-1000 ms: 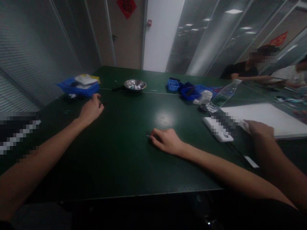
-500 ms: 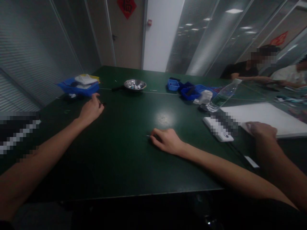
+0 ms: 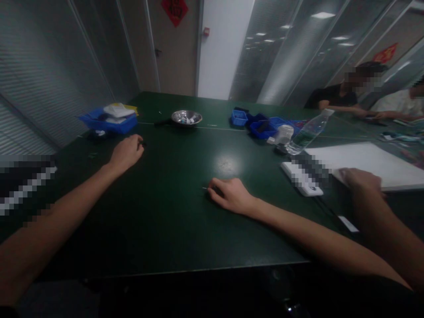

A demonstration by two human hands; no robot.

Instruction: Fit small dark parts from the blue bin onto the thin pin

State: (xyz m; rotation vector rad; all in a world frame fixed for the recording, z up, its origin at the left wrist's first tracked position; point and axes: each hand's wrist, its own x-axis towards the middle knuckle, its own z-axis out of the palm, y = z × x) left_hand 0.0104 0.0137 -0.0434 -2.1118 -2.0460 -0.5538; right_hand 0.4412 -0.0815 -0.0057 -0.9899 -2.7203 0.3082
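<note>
My left hand (image 3: pixel 126 151) is stretched far out over the dark green table (image 3: pixel 172 229), just in front of a blue tray (image 3: pixel 107 121). Its fingers are curled together at a small dark thing (image 3: pixel 142 143) on the tabletop; what it is I cannot make out. My right hand (image 3: pixel 231 194) rests on the table near the middle. Its fingers are curled over a small thin object whose tip (image 3: pixel 204 188) pokes out to the left.
Another person's hand (image 3: pixel 361 180) lies on a white board (image 3: pixel 367 161) at the right, beside a white box (image 3: pixel 300 179). A metal bowl (image 3: pixel 186 117), blue bins (image 3: pixel 256 123), a plastic bottle (image 3: pixel 306 132) and a jar (image 3: pixel 284 134) stand farther back. Two people sit at the far right.
My left hand's raised finger has come down and the fingers have curled in at the small dark thing. My right hand has stayed put. The other person's hand shifted slightly on the board.
</note>
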